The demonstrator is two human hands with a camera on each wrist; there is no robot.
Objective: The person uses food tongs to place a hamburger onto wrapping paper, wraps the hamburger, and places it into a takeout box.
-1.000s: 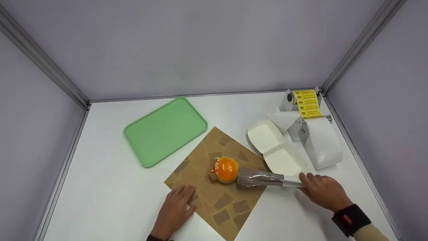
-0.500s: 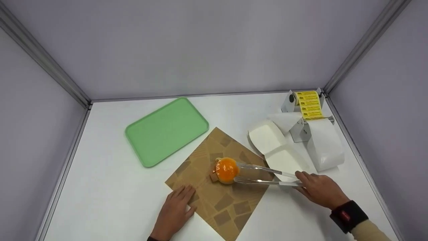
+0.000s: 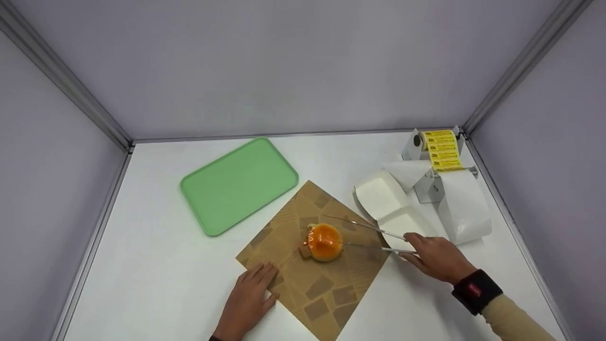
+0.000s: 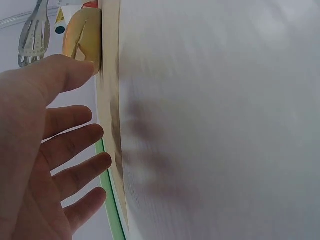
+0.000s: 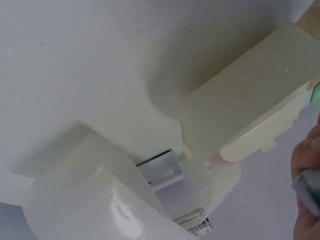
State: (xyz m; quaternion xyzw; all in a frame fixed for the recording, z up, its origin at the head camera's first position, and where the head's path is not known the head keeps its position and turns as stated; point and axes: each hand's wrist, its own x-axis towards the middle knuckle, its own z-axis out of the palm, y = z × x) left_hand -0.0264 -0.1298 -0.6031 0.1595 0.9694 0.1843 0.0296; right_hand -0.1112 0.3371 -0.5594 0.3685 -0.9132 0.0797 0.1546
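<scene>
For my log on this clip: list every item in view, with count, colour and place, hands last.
Table: one, white, beneath everything
Paper sheet: one, brown patterned, mid-table
Filled bun: one, orange-topped, on the paper sheet
Tongs: one pair, silver and white, spread over the paper sheet
Box: one, white, lying open right of the bun
Tray: one, green, rear left
Dispenser: one, grey, rear right
Label strip: one, yellow, on the dispenser
Backing strip: one, white, draped from the dispenser
Walls: three, grey, back and sides
Frame posts: two, grey, back corners
Wristbands: two, black, left one mostly cut off
Sleeve: one, beige, bottom right
Left hand: one, bare, at the paper's near-left edge
Right hand: one, bare, holding the tongs
</scene>
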